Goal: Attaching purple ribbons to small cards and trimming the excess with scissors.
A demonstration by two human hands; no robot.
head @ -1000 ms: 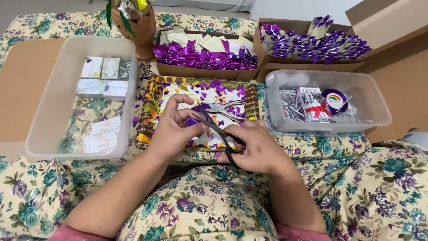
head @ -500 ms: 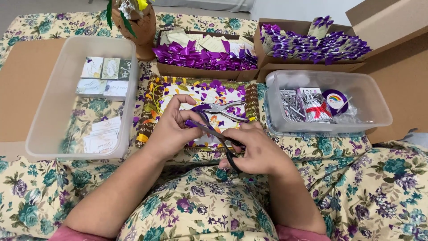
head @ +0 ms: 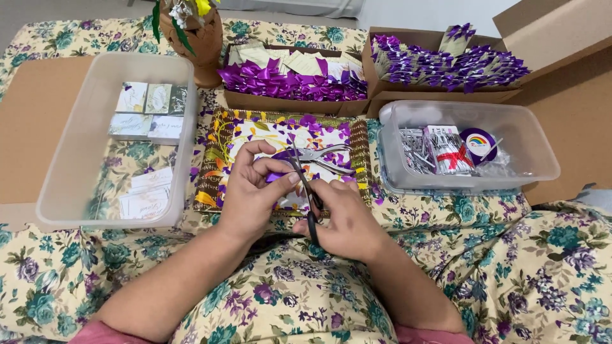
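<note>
My left hand [head: 255,191] pinches a short piece of purple ribbon [head: 278,173] over a flowered tray [head: 220,137]. My right hand [head: 341,220] grips black-handled scissors [head: 306,188], their blades pointing up and away, closed against the ribbon beside my left thumb. A metal hole punch [head: 325,157] lies on the tray just beyond the scissor tips.
A clear plastic tub [head: 70,165] with small cards stands at the left. Another clear tub [head: 529,153] at the right holds pins, a tape roll and packets. Cardboard boxes of purple bows [head: 287,79] and tagged bows [head: 446,64] sit behind. A clay vase [head: 197,41] stands at the back.
The scissors have swung more upright and closed in on the ribbon. Both hands stay in nearly the same place over the tray.
</note>
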